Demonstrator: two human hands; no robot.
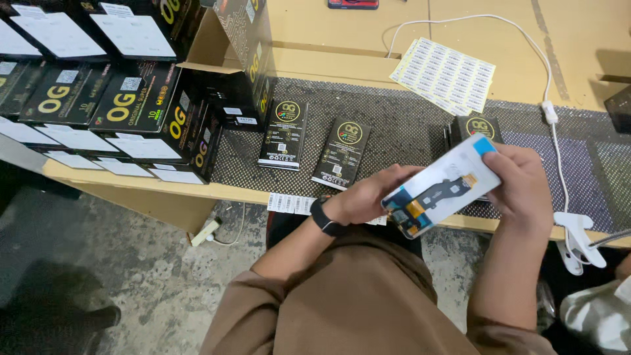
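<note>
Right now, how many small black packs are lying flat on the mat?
3. One pack lies at the left, a second just right of it, and a third peeks out behind the phone screen in the hands. More may be hidden.

I see short brown sleeves ending above the elbows, and the same plain brown cloth, softly creased, covering the lap. A black band (pixel 322 217) with a smooth, dark face wraps the left wrist. Both forearms are bare, and I see no rings or gloves on the hands; the right wrist carries nothing.
</note>
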